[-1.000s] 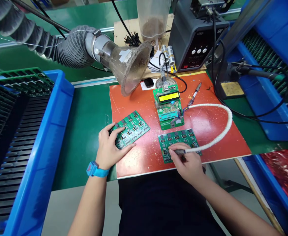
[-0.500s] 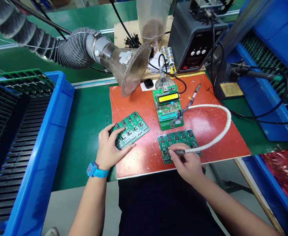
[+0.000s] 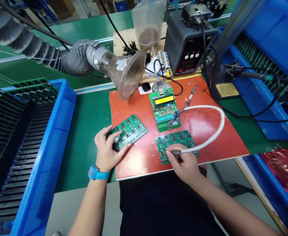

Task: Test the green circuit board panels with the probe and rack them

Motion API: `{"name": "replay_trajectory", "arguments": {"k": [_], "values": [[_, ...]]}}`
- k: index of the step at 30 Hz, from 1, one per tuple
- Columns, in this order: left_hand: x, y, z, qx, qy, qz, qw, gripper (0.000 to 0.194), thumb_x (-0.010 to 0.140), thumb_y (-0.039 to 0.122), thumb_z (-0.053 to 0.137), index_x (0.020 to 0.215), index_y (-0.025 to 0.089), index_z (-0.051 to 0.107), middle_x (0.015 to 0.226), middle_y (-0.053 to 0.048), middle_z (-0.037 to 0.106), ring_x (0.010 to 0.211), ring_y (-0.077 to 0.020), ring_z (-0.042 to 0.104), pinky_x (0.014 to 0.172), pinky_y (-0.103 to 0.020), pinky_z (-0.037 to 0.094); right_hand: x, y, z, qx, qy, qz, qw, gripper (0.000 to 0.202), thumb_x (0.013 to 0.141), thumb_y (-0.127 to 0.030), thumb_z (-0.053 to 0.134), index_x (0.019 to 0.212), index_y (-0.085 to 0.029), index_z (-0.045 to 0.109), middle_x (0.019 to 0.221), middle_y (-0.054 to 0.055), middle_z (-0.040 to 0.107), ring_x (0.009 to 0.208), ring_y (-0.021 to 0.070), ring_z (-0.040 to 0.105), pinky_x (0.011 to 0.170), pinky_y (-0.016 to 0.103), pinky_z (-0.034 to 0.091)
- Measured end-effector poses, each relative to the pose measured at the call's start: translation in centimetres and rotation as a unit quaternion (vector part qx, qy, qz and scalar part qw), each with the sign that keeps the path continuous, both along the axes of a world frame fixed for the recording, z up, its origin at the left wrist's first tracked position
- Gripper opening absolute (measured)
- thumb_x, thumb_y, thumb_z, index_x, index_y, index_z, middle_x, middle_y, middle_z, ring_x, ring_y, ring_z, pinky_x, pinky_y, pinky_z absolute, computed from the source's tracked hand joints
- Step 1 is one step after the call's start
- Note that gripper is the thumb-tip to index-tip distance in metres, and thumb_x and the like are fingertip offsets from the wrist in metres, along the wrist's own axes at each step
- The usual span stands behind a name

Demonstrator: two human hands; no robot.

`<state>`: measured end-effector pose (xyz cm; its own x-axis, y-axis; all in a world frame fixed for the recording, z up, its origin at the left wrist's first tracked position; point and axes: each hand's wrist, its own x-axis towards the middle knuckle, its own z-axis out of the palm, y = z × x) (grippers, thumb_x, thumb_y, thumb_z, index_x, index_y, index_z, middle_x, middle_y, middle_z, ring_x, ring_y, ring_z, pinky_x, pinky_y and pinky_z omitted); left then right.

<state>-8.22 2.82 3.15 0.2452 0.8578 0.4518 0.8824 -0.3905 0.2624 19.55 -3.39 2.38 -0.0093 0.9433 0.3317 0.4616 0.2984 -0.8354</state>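
Observation:
On the red mat, my left hand grips the left end of a green circuit board, thumb along its near edge and fingers over the far side. The board lies at a slant. My right hand pinches a dark pen-like probe with a white-sleeved cable. The probe points at a second green circuit board with small digit displays; its tip is hidden by my fingers. Behind that board sits a programmer board with a lit yellow screen and a teal socket, where the cable runs.
A fume extractor hood hangs over the mat's back left. A grey soldering station stands at the back, and a pointed pen-like tool lies right of the programmer. Blue bins with upright boards flank the bench; a yellow sponge lies right.
The camera view has shifted slightly, so the bench appears a little to the left. Both hands keep nearly the same grip and place on the boards.

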Motion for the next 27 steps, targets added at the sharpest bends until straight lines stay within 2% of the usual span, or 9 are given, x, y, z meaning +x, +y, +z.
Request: {"name": "replay_trajectory", "arguments": {"k": [3,6,11,15,18,22,27], "values": [[0.8,-0.5,0.9,0.063,0.011,0.014,0.998,0.029,0.079,0.037,0.073,0.103,0.024,0.063,0.118,-0.010,0.059,0.112,-0.0313,0.056,0.098,-0.052,0.039,0.0,0.0,0.0,0.004,0.002,0.000,1.000,0.006,0.094,-0.020,0.054,0.091,-0.021,0.059,0.087,0.007,0.067,0.083,0.0214,0.067,0.062,0.031,0.055],[2.5,-0.9,2.0,0.081,0.004,-0.014,0.997,0.021,0.082,0.029,0.071,0.101,0.024,0.063,0.098,-0.006,0.064,0.091,-0.0238,0.062,0.086,-0.043,0.045,-0.1,0.1,0.0,0.008,0.005,0.007,1.000,0.007,0.094,-0.018,0.053,0.091,-0.021,0.058,0.087,0.006,0.066,0.084,0.0210,0.067,0.065,0.030,0.055],[6.7,-1.0,2.8,-0.021,-0.019,-0.108,0.994,0.026,0.091,0.030,0.061,0.114,0.018,0.061,0.087,-0.005,0.063,0.079,-0.0196,0.058,0.072,-0.034,0.048,-0.1,0.1,0.0,0.017,0.007,0.007,1.000,0.007,0.093,-0.016,0.053,0.092,-0.021,0.058,0.087,0.005,0.066,0.082,0.0196,0.066,0.070,0.030,0.055],[9.6,-0.8,2.0,-0.095,0.006,-0.143,0.985,0.031,0.095,0.036,0.055,0.116,0.015,0.063,0.083,-0.007,0.062,0.078,-0.0212,0.057,0.072,-0.035,0.049,-0.1,0.1,0.1,0.022,0.002,0.006,1.000,0.007,0.093,-0.016,0.053,0.093,-0.020,0.059,0.088,0.005,0.065,0.082,0.0195,0.066,0.070,0.029,0.055],[10.8,-0.7,0.9,-0.100,0.031,-0.142,0.984,0.031,0.095,0.036,0.054,0.116,0.014,0.063,0.084,-0.008,0.061,0.080,-0.0232,0.056,0.071,-0.037,0.050,-0.1,0.1,0.1,0.024,0.000,0.004,1.000,0.008,0.094,-0.016,0.052,0.093,-0.021,0.059,0.086,0.005,0.065,0.079,0.0194,0.066,0.069,0.030,0.055],[11.3,-0.5,-0.3,-0.081,0.022,-0.140,0.987,0.032,0.095,0.036,0.053,0.116,0.013,0.062,0.084,-0.009,0.059,0.079,-0.0231,0.055,0.070,-0.037,0.051,-0.2,0.2,0.0,0.029,-0.002,0.003,1.000,0.009,0.093,-0.015,0.052,0.093,-0.021,0.058,0.087,0.006,0.066,0.081,0.0200,0.066,0.068,0.030,0.055],[11.3,-0.4,-0.8,-0.079,0.003,-0.145,0.986,0.031,0.097,0.037,0.050,0.115,0.015,0.062,0.084,-0.008,0.059,0.078,-0.0216,0.055,0.070,-0.035,0.050,-0.1,0.1,-0.2,0.034,-0.005,0.005,0.999,0.008,0.093,-0.015,0.053,0.095,-0.021,0.058,0.087,0.005,0.066,0.083,0.0205,0.066,0.070,0.031,0.055]]}}
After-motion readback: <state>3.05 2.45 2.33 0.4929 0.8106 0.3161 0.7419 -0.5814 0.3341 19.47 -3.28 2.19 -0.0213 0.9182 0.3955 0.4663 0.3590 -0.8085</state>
